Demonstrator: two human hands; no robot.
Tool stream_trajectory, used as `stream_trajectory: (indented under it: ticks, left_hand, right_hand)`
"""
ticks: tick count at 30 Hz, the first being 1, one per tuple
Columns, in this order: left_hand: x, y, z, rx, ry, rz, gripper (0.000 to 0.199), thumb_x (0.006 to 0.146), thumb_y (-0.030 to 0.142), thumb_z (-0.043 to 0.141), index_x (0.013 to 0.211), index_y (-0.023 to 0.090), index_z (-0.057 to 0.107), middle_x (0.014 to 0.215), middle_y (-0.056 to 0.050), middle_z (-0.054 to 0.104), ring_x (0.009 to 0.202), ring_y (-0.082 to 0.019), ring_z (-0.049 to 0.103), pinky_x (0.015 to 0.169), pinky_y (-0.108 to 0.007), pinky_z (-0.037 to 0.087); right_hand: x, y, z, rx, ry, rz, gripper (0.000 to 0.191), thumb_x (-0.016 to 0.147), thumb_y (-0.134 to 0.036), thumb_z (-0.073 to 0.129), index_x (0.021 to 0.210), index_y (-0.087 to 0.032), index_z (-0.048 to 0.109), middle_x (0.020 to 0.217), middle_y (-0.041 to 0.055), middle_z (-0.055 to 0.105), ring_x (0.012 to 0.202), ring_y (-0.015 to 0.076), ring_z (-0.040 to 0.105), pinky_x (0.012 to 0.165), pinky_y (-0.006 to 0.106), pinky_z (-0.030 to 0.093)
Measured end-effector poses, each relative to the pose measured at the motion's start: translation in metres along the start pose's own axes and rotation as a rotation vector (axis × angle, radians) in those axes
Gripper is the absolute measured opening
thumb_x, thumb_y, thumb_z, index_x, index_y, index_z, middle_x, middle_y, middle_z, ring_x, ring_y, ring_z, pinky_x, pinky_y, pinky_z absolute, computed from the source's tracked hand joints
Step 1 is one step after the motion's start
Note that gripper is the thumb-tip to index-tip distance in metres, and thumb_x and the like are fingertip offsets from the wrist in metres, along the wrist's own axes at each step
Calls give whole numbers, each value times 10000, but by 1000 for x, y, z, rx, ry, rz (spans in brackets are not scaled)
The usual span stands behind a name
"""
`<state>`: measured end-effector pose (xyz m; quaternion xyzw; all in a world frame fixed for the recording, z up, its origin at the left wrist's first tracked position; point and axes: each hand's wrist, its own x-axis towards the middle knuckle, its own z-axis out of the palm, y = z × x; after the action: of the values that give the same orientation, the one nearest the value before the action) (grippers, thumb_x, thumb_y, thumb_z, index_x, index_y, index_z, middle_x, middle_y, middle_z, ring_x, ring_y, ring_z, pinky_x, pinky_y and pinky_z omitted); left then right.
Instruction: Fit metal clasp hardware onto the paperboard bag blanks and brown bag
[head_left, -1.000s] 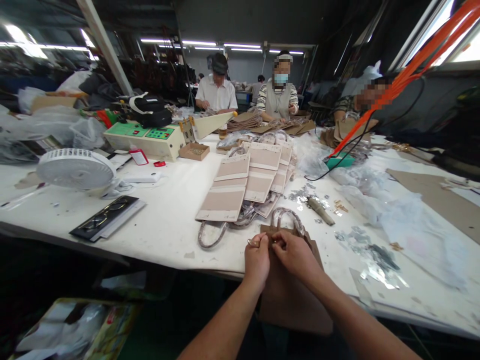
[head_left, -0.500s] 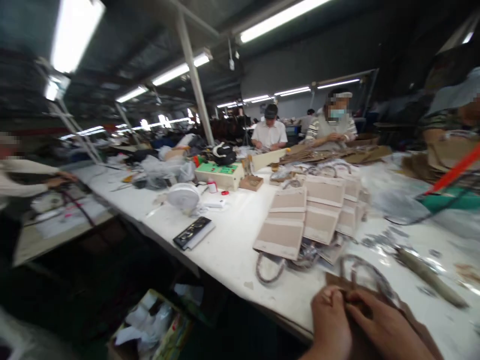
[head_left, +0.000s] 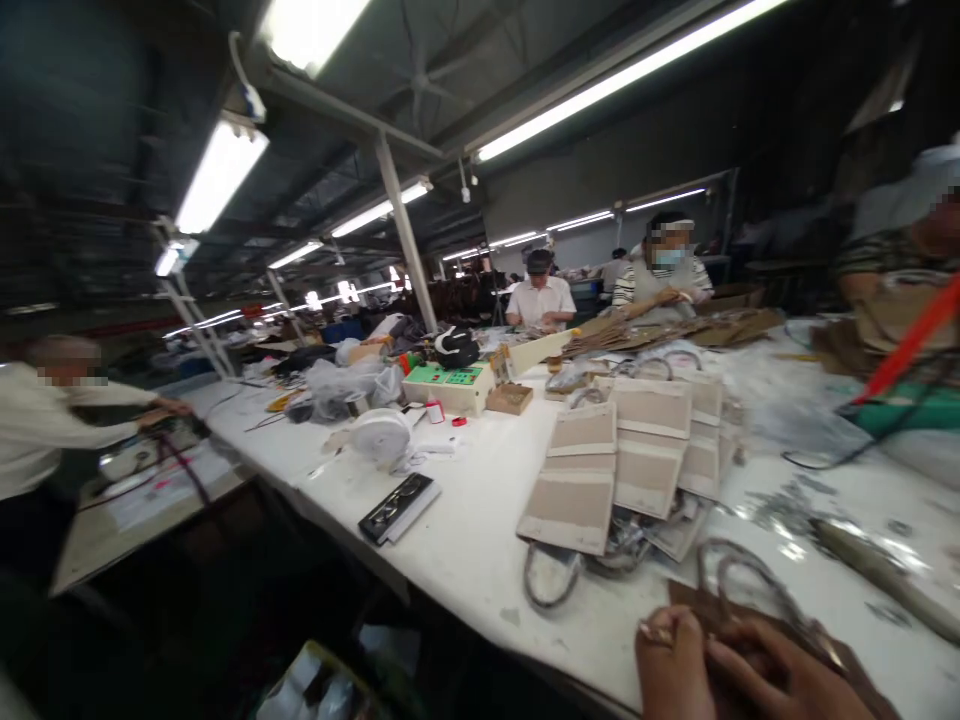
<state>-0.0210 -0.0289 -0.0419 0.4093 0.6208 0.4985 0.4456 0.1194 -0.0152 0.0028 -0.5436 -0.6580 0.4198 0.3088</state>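
At the lower right, my left hand point(head_left: 671, 660) is closed in a pinch at the near corner of a brown bag point(head_left: 686, 597). My right hand point(head_left: 795, 670) lies across the same bag, fingers bent and closed on its edge beside the left hand. Dark, glossy loop handles point(head_left: 750, 565) rise from the bag beyond my fingers. Whatever small part sits between the fingertips is hidden. Just past the hands, several flat beige bag pieces point(head_left: 570, 510) with similar handles lie overlapped on the white table point(head_left: 472, 560).
A wooden-looking rod point(head_left: 885, 580) and scattered metal bits point(head_left: 795, 500) lie to the right. Leftward are a black tray point(head_left: 397, 508), a white tape roll point(head_left: 380, 437) and a green-topped machine point(head_left: 448, 385). Co-workers sit opposite; another person point(head_left: 60, 420) stands left. A box point(head_left: 322, 655) is below the table edge.
My view has tilted up and turned slightly left, so the scene sits lower and a little further right. Both hands stay on the brown bag, now lower in the picture.
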Motion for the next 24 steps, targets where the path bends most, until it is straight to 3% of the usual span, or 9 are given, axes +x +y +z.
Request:
stream_trajectory:
  ticks: [4, 6, 9, 11, 14, 16, 18, 21, 24]
  left_hand:
    - [-8, 39, -16, -31, -2, 42, 490, 815, 634, 590, 1025, 219, 744, 1092, -118, 781, 1091, -352, 710, 990, -449, 567]
    - [5, 47, -23, 54, -109, 86, 535, 824, 628, 629, 1127, 196, 718, 1168, -116, 768, 1115, -353, 703, 991, -466, 560]
    - [25, 49, -33, 372, -185, 149, 491, 822, 582, 660, 1200, 271, 699, 1239, -66, 747, 1162, -339, 686, 1027, -499, 534]
    - [31, 50, -37, 571, -129, 278, 467, 818, 535, 664, 1217, 294, 694, 1270, -56, 728, 1190, -343, 669, 1047, -534, 519]
    - [31, 54, -31, 708, -41, 613, 441, 835, 447, 652, 1241, 280, 687, 1266, -74, 715, 1220, -337, 640, 1064, -530, 514]
    - [31, 61, -18, 728, -71, 780, 428, 858, 388, 644, 1271, 280, 672, 1255, -78, 713, 1199, -321, 644, 1049, -503, 527]
    - [31, 71, -2, 735, -149, 844, 405, 871, 326, 643, 1274, 284, 666, 1251, -78, 708, 1177, -307, 647, 1033, -476, 533]
    - [26, 85, 20, 768, -307, 809, 359, 858, 254, 664, 1216, 284, 681, 1247, -75, 696, 1160, -299, 628, 1025, -456, 515]
    - [20, 88, 36, 828, -432, 748, 299, 814, 277, 741, 1110, 259, 695, 1196, -80, 697, 1118, -304, 613, 987, -448, 502]
  right_hand:
    - [-12, 0, -33, 52, 130, -21, 366, 923, -574, 546, 1037, -276, 724, 790, 10, 742, 656, 225, 695, 691, 336, 555]
    - [-2, 14, -64, 49, 251, 4, 326, 946, -502, 532, 987, -231, 710, 716, -8, 714, 616, 200, 682, 660, 302, 532]
    - [15, 48, -123, -192, 463, 85, 279, 944, -418, 535, 935, -213, 724, 751, -3, 734, 678, 190, 699, 687, 279, 522]
    - [26, 72, -160, -348, 531, 142, 248, 930, -369, 557, 935, -215, 751, 882, 15, 770, 791, 191, 717, 753, 277, 520]
    - [50, 100, -199, -443, 550, 217, 233, 905, -309, 608, 1030, -202, 773, 1039, 58, 771, 967, 217, 708, 848, 293, 499]
    - [70, 111, -213, -492, 545, 268, 306, 923, -333, 609, 1155, -195, 754, 1102, 84, 755, 1025, 238, 692, 859, 310, 488]
    - [89, 113, -218, -532, 529, 317, 375, 942, -409, 599, 1224, -201, 734, 1141, 107, 740, 1033, 266, 689, 828, 335, 486]
    - [101, 107, -213, -566, 491, 360, 369, 925, -450, 601, 1145, -202, 763, 1194, 157, 720, 1050, 332, 690, 790, 391, 482]
    - [91, 108, -209, -547, 455, 351, 335, 900, -408, 591, 1052, -192, 798, 1194, 231, 717, 1045, 382, 703, 760, 449, 476]
